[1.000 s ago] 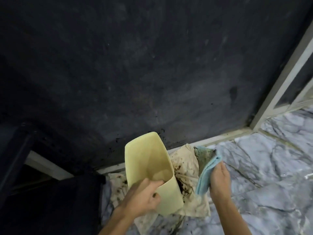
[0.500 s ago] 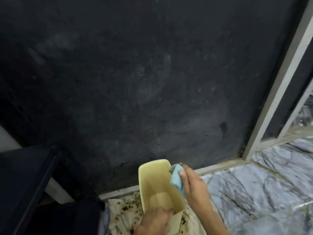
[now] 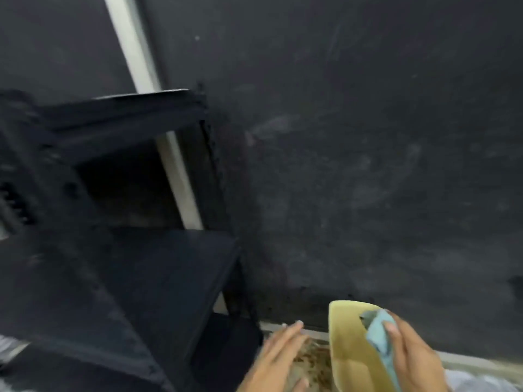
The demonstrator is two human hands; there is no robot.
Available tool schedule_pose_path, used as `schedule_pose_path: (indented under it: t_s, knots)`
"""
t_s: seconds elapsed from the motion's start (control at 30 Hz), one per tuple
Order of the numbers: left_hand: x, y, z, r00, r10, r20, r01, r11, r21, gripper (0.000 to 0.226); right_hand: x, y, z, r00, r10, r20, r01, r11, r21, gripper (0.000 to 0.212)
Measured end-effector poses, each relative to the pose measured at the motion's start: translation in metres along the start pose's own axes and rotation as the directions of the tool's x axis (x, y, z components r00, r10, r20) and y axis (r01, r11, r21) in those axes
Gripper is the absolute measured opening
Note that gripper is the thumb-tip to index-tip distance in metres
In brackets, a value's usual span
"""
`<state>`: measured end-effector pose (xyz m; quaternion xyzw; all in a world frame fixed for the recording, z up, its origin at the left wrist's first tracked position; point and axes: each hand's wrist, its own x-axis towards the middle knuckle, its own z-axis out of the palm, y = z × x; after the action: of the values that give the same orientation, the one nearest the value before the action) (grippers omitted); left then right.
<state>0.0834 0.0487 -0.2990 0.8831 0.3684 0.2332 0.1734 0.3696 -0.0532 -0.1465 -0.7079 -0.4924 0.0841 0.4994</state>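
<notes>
Container (image 3: 349, 352), pale yellow, soiled blue cloth (image 3: 379, 336)

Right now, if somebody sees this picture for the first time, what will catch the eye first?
The pale yellow container at the bottom right stands out against the dark wall, with the right hand holding a blue cloth on its rim. Beside it the left hand is open above a stained cloth, and a black shelf unit fills the left.
</notes>
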Motion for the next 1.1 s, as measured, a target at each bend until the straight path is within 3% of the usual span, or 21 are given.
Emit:
schedule_pose_path:
  t_s: [0.03, 0.07, 0.1, 0.17, 0.23, 0.37, 0.47, 0.53, 0.63, 0.77, 0.87, 0.97, 1.1]
  knots:
    - [-0.021, 0.088, -0.104, 0.992, 0.044, -0.122, -0.037, 0.998, 0.056, 0.058, 0.002, -0.007, 0.005, 0.998, -0.054, -0.019, 0.055, 0.998, 0.03, 0.027]
    - [-0.046, 0.136, -0.185, 0.908, 0.153, -0.389, -0.084, 0.978, 0.19, 0.055, 0.004, -0.023, 0.008, 0.999, -0.032, -0.017, 0.034, 0.996, 0.083, 0.026]
    - [-0.041, 0.144, -0.206, 0.821, 0.203, -0.533, -0.085, 0.968, 0.237, 0.054, 0.005, -0.038, 0.015, 1.0, -0.026, -0.01, 0.027, 0.993, 0.117, 0.025]
    - [-0.056, 0.159, -0.256, 0.756, 0.085, -0.649, 0.042, 0.983, 0.178, 0.058, 0.006, -0.071, 0.038, 0.993, -0.113, 0.022, 0.109, 0.983, 0.146, 0.028]
    - [-0.064, 0.161, -0.286, 0.667, -0.051, -0.743, 0.146, 0.987, 0.063, 0.079, 0.011, -0.1, 0.069, 0.981, -0.17, 0.099, 0.141, 0.958, 0.249, 0.032]
    - [-0.04, 0.162, -0.317, 0.663, 0.055, -0.747, 0.201, 0.948, 0.248, 0.108, 0.028, -0.163, 0.149, 0.952, -0.245, 0.182, 0.173, 0.924, 0.341, 0.029]
    - [-0.019, 0.142, -0.306, 0.668, 0.002, -0.745, 0.213, 0.958, 0.194, 0.122, 0.032, -0.211, 0.199, 0.936, -0.28, 0.213, 0.185, 0.907, 0.379, 0.034]
    - [-0.012, 0.129, -0.298, 0.653, 0.032, -0.757, 0.228, 0.945, 0.237, 0.125, 0.031, -0.239, 0.225, 0.911, -0.306, 0.275, 0.204, 0.917, 0.342, 0.039]
    - [-0.001, 0.118, -0.295, 0.615, 0.05, -0.787, 0.233, 0.942, 0.243, 0.134, 0.021, -0.262, 0.248, 0.839, -0.399, 0.37, 0.363, 0.917, 0.166, 0.041]
    - [0.007, 0.109, -0.29, 0.575, 0.114, -0.81, 0.222, 0.932, 0.288, 0.133, 0.001, -0.257, 0.252, 0.617, -0.491, 0.614, 0.552, 0.827, 0.107, 0.039]
    - [0.006, 0.099, -0.287, 0.555, 0.191, -0.81, 0.205, 0.912, 0.355, 0.123, 0.008, -0.251, 0.256, 0.489, -0.441, 0.753, 0.665, 0.747, 0.005, 0.052]
    - [0.007, 0.094, -0.288, 0.567, 0.21, -0.797, 0.206, 0.9, 0.384, 0.115, 0.031, -0.249, 0.272, 0.442, -0.389, 0.809, 0.684, 0.729, -0.023, 0.067]
    - [0.01, 0.09, -0.286, 0.551, 0.238, -0.8, 0.21, 0.888, 0.409, 0.107, 0.048, -0.246, 0.289, 0.463, -0.37, 0.806, 0.684, 0.727, -0.059, 0.076]
